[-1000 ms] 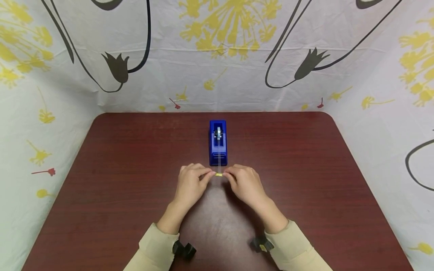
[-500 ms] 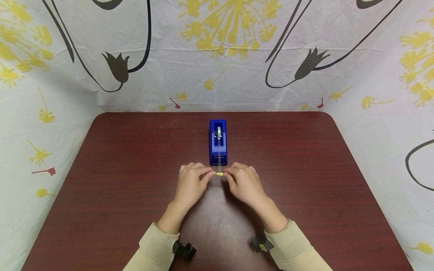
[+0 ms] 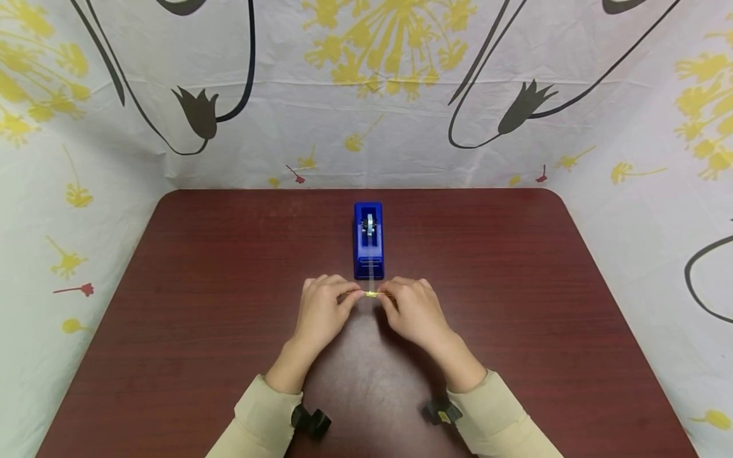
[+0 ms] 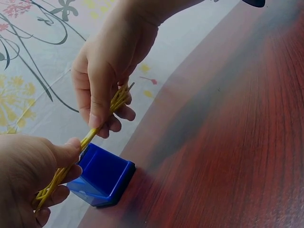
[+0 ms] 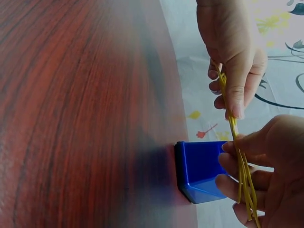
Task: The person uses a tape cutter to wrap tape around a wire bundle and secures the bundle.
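Note:
A bundle of thin yellow strands (image 3: pixel 371 294) stretches between the two hands, just in front of a blue tape dispenser (image 3: pixel 368 251). My left hand (image 3: pixel 323 312) pinches one end of it between thumb and fingers, and my right hand (image 3: pixel 415 312) pinches the other. Loose strand ends fan out past the fingers in both wrist views. From the dispenser's roll (image 3: pixel 369 224), a strip of clear tape (image 3: pixel 371 270) runs out toward me and meets the middle of the bundle. The dispenser's blue front end (image 5: pixel 202 168) shows below the bundle in the right wrist view.
The dispenser stands on a dark red wood-grain table (image 3: pixel 240 254), near its back edge. A white cloth with flower prints (image 3: pixel 412 146) hangs behind and at both sides. Dark wrist devices (image 3: pixel 311 422) sit at the sleeve cuffs.
The yellow bundle has turned slightly between the fingertips, and the right fingers have shifted a little on it. The dispenser and both forearms stay nearly where they were.

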`<action>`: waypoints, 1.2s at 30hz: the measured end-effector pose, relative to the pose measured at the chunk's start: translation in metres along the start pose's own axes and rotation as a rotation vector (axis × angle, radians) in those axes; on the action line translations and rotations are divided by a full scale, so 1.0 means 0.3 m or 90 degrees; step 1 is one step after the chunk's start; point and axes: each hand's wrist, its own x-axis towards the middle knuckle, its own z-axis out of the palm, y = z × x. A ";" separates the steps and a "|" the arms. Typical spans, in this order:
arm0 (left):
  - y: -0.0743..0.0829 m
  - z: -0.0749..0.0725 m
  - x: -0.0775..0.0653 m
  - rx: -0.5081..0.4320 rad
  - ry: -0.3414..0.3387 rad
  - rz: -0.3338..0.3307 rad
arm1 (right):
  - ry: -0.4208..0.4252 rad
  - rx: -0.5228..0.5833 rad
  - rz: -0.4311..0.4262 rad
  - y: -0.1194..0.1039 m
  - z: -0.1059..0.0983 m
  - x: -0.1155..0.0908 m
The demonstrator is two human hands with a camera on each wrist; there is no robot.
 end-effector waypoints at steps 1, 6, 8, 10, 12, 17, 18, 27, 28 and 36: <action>0.000 0.000 0.000 0.002 -0.001 -0.001 | -0.001 0.001 -0.003 0.001 0.000 0.000; -0.003 -0.001 0.001 0.008 -0.004 -0.004 | 0.003 -0.003 -0.015 0.003 0.002 0.001; -0.002 -0.001 0.002 0.011 -0.003 -0.004 | 0.007 -0.004 -0.016 0.003 0.002 0.002; -0.003 -0.002 0.002 0.013 -0.003 -0.004 | 0.011 -0.007 -0.017 0.004 0.002 0.002; -0.001 -0.003 0.002 0.015 -0.002 -0.004 | 0.014 -0.012 -0.019 0.005 0.002 0.001; 0.000 -0.004 0.003 0.015 -0.006 -0.007 | 0.013 -0.019 -0.023 0.009 0.001 0.002; 0.000 -0.004 0.003 0.016 -0.007 -0.008 | 0.011 -0.018 -0.022 0.010 0.001 0.002; -0.001 -0.004 0.005 0.022 -0.015 -0.013 | 0.009 -0.024 -0.021 0.016 0.002 0.006; -0.002 -0.004 0.006 0.022 -0.015 -0.013 | 0.010 -0.023 -0.021 0.017 0.003 0.007; -0.007 0.003 0.004 0.019 -0.015 -0.010 | 0.014 -0.014 -0.023 0.020 0.006 0.008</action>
